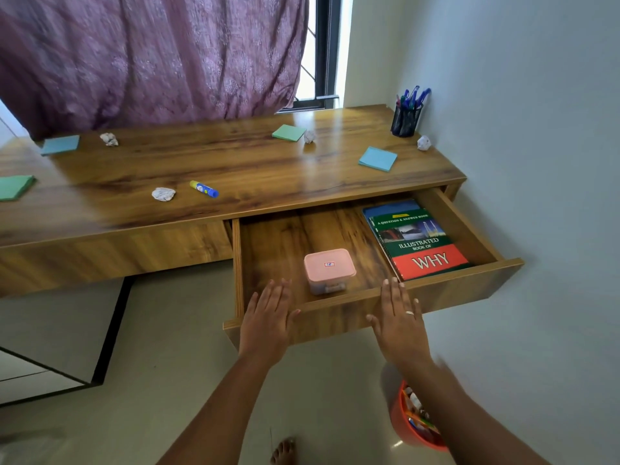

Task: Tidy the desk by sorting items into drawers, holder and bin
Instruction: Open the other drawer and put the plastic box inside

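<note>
The right-hand drawer (436, 290) of the wooden desk (235, 169) stands pulled out. Inside lie a pink box (329, 267) and a green and red book (421, 245) on top of a blue one. My left hand (266, 318) and my right hand (399, 318) are flat, fingers straight, against the drawer's front panel. On the desktop lie a glue stick (204, 189), several crumpled paper balls (163, 194) and several sticky-note pads (378, 159). A black mesh pen holder (406, 120) with blue pens stands at the back right corner.
An orange bin (407, 429) holding scraps sits on the floor under my right forearm. A white wall runs along the right. A purple curtain (151, 55) hangs behind the desk, beside a window. My bare foot (284, 451) is on the tiled floor.
</note>
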`<state>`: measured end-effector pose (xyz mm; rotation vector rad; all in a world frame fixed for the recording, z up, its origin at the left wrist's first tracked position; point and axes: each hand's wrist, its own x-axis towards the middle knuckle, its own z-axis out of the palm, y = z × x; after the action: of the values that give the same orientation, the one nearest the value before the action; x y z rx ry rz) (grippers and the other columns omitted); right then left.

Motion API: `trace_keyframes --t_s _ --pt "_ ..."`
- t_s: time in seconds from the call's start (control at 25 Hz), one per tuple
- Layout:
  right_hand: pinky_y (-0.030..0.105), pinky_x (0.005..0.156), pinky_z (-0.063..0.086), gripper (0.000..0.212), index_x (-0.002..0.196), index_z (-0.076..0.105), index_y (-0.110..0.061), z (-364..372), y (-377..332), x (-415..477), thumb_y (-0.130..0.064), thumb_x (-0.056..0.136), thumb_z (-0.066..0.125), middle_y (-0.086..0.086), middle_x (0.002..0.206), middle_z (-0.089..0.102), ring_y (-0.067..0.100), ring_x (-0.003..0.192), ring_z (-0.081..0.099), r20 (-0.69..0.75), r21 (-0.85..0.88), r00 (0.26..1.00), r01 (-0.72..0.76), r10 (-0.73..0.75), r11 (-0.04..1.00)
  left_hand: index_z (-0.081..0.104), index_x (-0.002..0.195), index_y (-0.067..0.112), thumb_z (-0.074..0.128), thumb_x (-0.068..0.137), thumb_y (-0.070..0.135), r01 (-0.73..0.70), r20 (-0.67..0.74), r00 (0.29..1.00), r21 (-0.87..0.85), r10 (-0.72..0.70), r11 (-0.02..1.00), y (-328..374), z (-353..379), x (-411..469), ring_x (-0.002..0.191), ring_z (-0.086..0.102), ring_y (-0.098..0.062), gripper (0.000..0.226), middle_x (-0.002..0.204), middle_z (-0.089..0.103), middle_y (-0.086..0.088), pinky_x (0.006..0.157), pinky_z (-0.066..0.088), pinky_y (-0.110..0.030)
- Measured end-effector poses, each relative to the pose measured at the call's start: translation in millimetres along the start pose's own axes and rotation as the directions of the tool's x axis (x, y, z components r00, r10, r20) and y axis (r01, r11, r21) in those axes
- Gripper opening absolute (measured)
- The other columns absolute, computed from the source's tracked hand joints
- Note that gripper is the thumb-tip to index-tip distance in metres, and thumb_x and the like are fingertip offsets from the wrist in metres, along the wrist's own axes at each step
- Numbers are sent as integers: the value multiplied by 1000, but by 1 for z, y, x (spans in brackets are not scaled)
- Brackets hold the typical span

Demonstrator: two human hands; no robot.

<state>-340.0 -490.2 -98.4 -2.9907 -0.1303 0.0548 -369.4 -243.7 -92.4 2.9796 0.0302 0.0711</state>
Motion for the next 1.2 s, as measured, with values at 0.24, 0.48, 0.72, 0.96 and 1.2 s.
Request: trace_keyframes --t_s 0.24,0.48,0.72,0.96,1.2 --pt "45 118 3 84 151 -12 -13 -13 8 3 -56 95 34 8 160 -10 26 148 -8 76 -128 993 103 -93 987 -1 152 19 13 98 49 233 -32 971 -52 -235 971 25 4 -9 148 -4 -21 64 161 3 -3 115 -8 -35" --pt "46 118 2 89 150 -15 -14 -26 1 40 -52 94 43 6 159 -16 24 147 -13 180 -88 978 122 -105 989 -7 151 19 15 99 49 302 74 952 -56 -297 952 20 -4 26 147 -12 -22 64 160 -8 -4 118 -3 -39" --pt "49 117 1 88 150 -14 -16 -35 -10 97 -45 95 47 4 159 -19 21 147 -15 253 12 961 112 -111 994 -12 150 25 31 101 40 445 164 893 -187 -418 876 18 -16 86 146 -16 -30 68 158 -19 -13 118 2 -44" --pt "44 118 9 88 150 -12 -11 -35 -25 170 -28 95 53 7 160 -14 22 148 -11 122 85 989 68 -78 994 -12 151 24 43 97 42 352 41 936 -36 -351 935 -9 -29 158 147 -13 -28 79 158 -17 -10 118 8 -44" --pt "47 118 9 87 151 -7 -11 -46 -38 258 -16 92 57 8 161 -4 23 149 -3 -76 -178 976 186 -202 966 -8 151 23 37 98 44 199 45 977 176 -210 964 -36 -34 222 148 -6 -24 73 160 -7 -8 118 1 -45"
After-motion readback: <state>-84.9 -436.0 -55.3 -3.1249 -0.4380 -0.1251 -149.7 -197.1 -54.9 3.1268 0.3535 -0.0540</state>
